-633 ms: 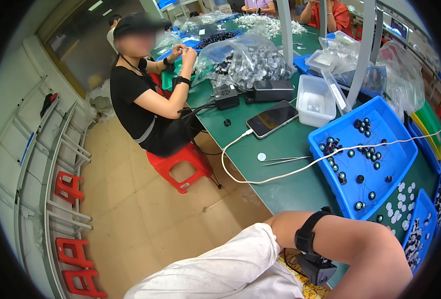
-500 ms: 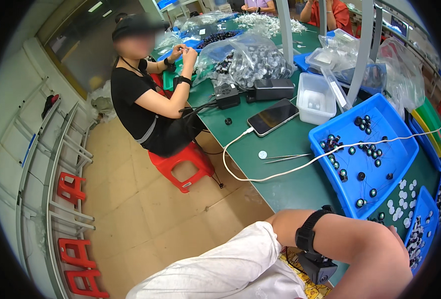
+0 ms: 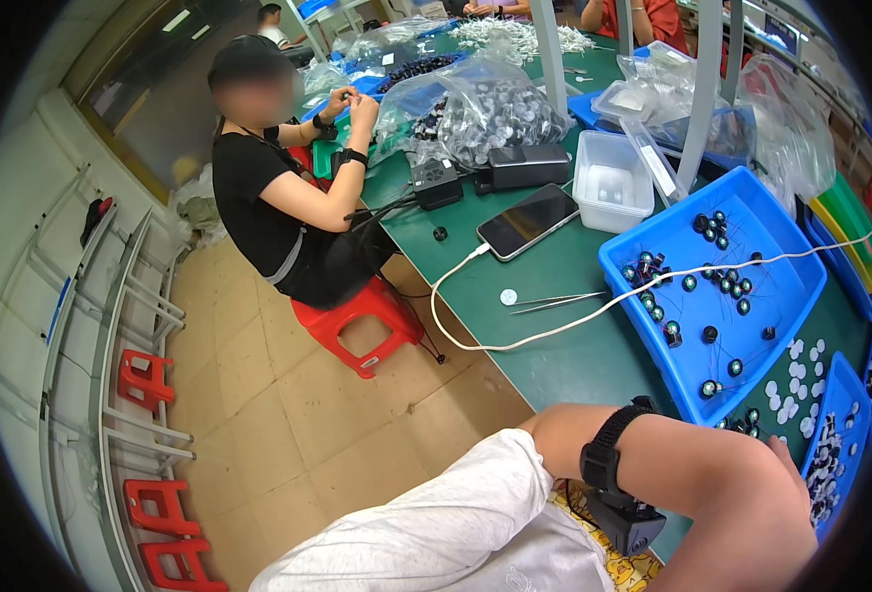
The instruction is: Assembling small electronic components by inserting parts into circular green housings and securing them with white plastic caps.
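My bare left arm (image 3: 712, 459) comes out of a light sleeve at the lower right and bends sharply near the table edge. A black strap with a small black camera (image 3: 625, 521) circles it. Its fingers are hidden. Past the bend a sliver of skin (image 3: 789, 458) shows, too little to tell what it touches. Nearest to it lie loose white discs (image 3: 796, 390) and a blue tray (image 3: 833, 449) of small black-and-white parts. Beyond stands a larger blue tray (image 3: 692, 331) with dark round parts trailing thin wires. My right hand is not visible.
A white cable (image 3: 545, 331) crosses the big tray's rim to a phone (image 3: 530, 222). Tweezers (image 3: 559, 303) lie beside a small disc (image 3: 508, 296). A clear tub (image 3: 614, 183), bagged parts (image 3: 485, 109) and grey posts (image 3: 702, 99) stand farther off. A co-worker (image 3: 288, 187) sits left.
My view has shifted slightly, so the table items sit a little higher and farther left. Another person shows at the far upper left. My arm keeps nearly the same pose.
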A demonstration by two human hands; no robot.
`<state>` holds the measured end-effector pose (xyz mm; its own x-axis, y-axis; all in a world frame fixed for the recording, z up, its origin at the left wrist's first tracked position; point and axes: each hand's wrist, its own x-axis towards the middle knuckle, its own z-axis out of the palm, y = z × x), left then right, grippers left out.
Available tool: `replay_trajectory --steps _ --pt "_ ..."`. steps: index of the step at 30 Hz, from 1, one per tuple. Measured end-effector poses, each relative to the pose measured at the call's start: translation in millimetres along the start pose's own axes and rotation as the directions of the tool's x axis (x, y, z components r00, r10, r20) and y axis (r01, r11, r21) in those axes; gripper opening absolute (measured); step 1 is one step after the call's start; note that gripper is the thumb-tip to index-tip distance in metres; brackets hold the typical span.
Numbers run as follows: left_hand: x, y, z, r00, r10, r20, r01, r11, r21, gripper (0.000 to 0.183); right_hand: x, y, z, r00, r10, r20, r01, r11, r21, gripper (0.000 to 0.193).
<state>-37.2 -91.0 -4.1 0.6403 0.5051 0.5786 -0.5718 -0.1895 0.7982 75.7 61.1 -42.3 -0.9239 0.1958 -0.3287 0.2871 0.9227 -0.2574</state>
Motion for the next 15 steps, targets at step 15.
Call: replay_trajectory --steps 15 --pt "-0.9 -4.9 -4.2 0.999 -0.007 0.032 0.007 1.000 -0.006 0.029 -9.7 0.8 -1.6 0.999 0.006 -0.041 -0.006 1.000 -0.004 0.036"
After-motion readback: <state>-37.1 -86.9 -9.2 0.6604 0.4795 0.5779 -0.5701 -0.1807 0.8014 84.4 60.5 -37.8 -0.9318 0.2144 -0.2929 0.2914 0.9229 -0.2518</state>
